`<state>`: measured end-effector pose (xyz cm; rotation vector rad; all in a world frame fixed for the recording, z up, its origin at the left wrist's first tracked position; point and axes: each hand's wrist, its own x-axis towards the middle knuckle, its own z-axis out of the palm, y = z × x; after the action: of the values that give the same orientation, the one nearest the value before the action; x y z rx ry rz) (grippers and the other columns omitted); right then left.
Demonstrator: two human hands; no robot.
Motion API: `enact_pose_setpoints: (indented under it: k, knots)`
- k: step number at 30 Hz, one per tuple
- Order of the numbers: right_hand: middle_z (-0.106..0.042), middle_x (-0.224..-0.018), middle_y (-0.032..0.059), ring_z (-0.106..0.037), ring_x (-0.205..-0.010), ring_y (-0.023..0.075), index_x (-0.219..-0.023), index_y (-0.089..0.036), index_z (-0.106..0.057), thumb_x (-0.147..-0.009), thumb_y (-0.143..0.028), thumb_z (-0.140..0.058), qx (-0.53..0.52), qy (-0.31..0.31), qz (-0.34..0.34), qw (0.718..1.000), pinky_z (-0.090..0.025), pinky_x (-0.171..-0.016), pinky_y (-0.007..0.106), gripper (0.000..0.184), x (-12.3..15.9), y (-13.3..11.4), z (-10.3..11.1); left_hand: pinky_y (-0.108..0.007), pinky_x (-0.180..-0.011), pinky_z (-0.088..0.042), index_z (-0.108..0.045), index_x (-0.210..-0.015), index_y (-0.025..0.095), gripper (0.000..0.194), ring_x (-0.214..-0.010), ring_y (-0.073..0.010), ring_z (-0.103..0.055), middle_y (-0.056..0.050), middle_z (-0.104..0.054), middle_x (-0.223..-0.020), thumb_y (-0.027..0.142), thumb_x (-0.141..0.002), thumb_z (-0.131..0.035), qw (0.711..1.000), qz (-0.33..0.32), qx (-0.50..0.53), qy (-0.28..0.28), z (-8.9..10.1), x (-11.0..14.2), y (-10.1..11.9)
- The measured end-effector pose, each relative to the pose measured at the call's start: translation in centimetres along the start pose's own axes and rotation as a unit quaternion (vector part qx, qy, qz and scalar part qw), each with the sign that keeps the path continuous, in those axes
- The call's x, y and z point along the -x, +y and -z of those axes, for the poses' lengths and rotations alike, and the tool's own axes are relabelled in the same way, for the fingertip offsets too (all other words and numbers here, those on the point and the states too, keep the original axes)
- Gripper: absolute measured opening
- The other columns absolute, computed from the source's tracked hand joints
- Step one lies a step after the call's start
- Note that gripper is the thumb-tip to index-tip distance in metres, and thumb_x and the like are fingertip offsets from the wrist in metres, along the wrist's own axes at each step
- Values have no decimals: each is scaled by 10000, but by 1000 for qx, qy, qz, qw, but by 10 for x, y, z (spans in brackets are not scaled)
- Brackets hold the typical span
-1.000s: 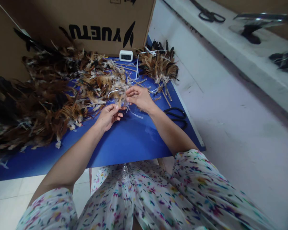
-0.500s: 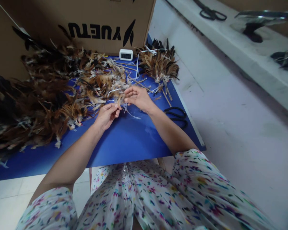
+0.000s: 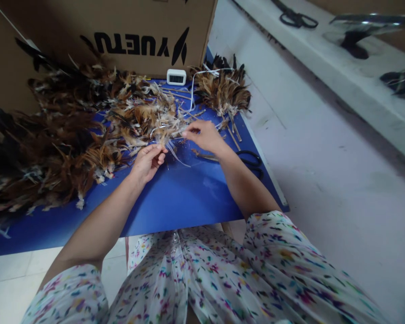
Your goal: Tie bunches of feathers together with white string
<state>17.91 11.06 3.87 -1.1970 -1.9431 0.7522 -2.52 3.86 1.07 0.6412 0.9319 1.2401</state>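
Note:
On the blue table top (image 3: 175, 198) lies a wide heap of brown, black and white feathers (image 3: 74, 130). My left hand (image 3: 147, 161) is closed on a small bunch of feathers (image 3: 164, 132) at the heap's near edge. My right hand (image 3: 204, 134) sits just to the right of that bunch, fingers pinched on a thin white strip (image 3: 175, 155) that trails from it. A tied feather bundle (image 3: 224, 92) rests at the table's far right, with thin sticks (image 3: 234, 132) beside it.
A large cardboard box (image 3: 135, 31) stands behind the feathers, a small white timer (image 3: 176, 77) in front of it. Black scissors (image 3: 253, 159) lie at the table's right edge. A white ledge (image 3: 340, 76) on the right carries more scissors (image 3: 295, 19) and dark tools.
My right hand has shifted right, away from the left hand, drawing the white strip out. The left hand has stayed on the feather bunch.

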Motion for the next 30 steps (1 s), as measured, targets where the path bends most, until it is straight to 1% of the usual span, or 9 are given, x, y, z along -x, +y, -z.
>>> enact_pose_setpoints:
  k: [3, 6, 12, 17, 19, 21, 23, 26, 30]
  knots:
    - [-633, -663, -8, -519, -636, 109, -746, -160, -708, -786, -367, -704, -67, -163, -21, 984, -417, -662, 267, 211, 8, -15, -16, -129, -420, -370, -662, -679, 111, 122, -458, -18, -465, -12, -629, -651, 160, -775, -721, 1000, -7, -8, -5, 1, 0, 0]
    - [-604, -599, -27, -483, -571, 83, -687, -161, -677, -785, -361, -702, -115, -217, -23, 969, -393, -607, 240, 224, 10, -21, -24, -128, -418, -366, -670, -669, 107, 124, -450, -24, -462, -2, -593, -587, 159, -770, -720, 1000, -13, -13, -15, 2, 0, 0]
    - [-597, -615, -14, -466, -529, 80, -664, -166, -619, -828, -287, -649, -170, -27, -75, 982, -398, -564, 238, 206, -2, -8, -6, -132, -409, -353, -664, -659, 95, 132, -444, -23, -454, -15, -604, -596, 139, -776, -705, 1000, 2, -14, -5, -1, 0, 1]
    - [-587, -658, 0, -529, -655, 142, -679, -189, -620, -785, -186, -648, -6, 112, -38, 993, -448, -700, 299, 110, -8, 11, 7, -131, -405, -349, -656, -656, 92, 131, -440, -17, -444, -12, -605, -609, 120, -780, -689, 1000, 9, 11, -11, 0, 0, 2]
    - [-617, -736, 13, -549, -719, 160, -727, -195, -642, -728, -129, -672, 50, 126, -15, 991, -451, -777, 329, 72, -6, 11, 7, -131, -401, -344, -651, -663, 93, 129, -437, -16, -439, -10, -601, -608, 123, -783, -689, 999, 18, 20, -18, 1, 0, 2]
    - [-629, -751, 19, -550, -720, 159, -730, -188, -656, -711, -118, -678, 64, 80, -11, 995, -441, -781, 333, 76, -3, 6, 3, -129, -399, -338, -646, -671, 97, 133, -437, -14, -435, -7, -600, -611, 135, -788, -695, 999, 25, 25, -25, 1, 0, 2]
    - [-630, -707, 14, -541, -684, 144, -712, -174, -670, -736, -176, -686, 35, -13, -17, 999, -427, -731, 313, 29, 1, -3, -3, -127, -398, -334, -639, -679, 103, 140, -440, -11, -433, -6, -607, -629, 154, -790, -708, 999, 29, 24, -28, 0, 1, 2]
    - [-631, -675, 0, -520, -652, 119, -733, -158, -687, -763, -317, -699, -58, -142, -25, 988, -398, -659, 276, 162, 6, -14, -15, -128, -394, -332, -638, -686, 106, 147, -443, -9, -432, -11, -625, -668, 172, -786, -723, 999, 26, 20, -34, 1, 1, 1]
    - [-557, -631, -35, -449, -616, 89, -704, -153, -638, -742, -389, -714, -147, -151, -30, 977, -352, -605, 245, 250, 9, -19, -30, -132, -390, -338, -649, -697, 107, 131, -444, -16, -445, -11, -629, -663, 174, -762, -741, 998, 22, 26, -51, 3, 0, -1]
